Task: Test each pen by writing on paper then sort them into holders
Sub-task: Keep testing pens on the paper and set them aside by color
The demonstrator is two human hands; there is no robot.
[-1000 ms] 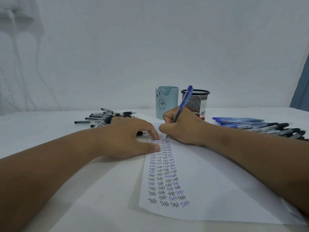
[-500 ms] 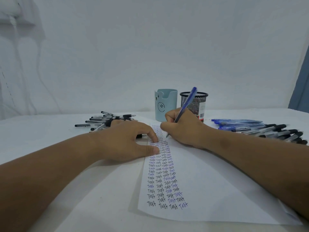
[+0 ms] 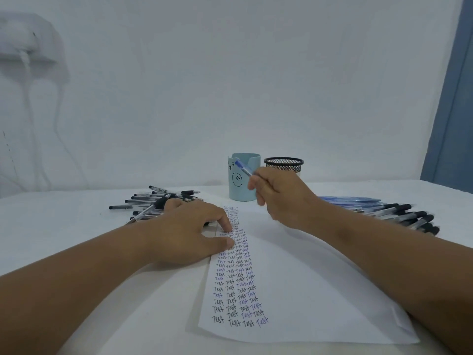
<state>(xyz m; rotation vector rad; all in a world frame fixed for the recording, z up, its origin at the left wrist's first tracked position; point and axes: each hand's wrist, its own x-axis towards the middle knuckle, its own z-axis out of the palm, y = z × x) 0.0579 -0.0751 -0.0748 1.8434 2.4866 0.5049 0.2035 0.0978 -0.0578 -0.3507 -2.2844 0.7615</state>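
Fingers of my right hand (image 3: 279, 194) pinch a blue pen (image 3: 243, 168) above the paper (image 3: 307, 290), before the teal holder (image 3: 244, 176); my left hand (image 3: 190, 234) presses flat, fingers spread, on the paper's left edge.

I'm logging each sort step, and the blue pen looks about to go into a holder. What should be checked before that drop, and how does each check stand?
1. Pen held firmly: the right hand pinches the blue ballpoint pen: ok.
2. Pen lifted clear of the white paper sheet: ok.
3. Pale blue plastic holder with a bear face upright, with the pen in front of it: ok.
4. Black wire-mesh holder upright, its rim unobstructed: ok.
5. Left hand rests on the paper's edge, steadying it: ok.
6. Which holder this pen belongs in: cannot tell.
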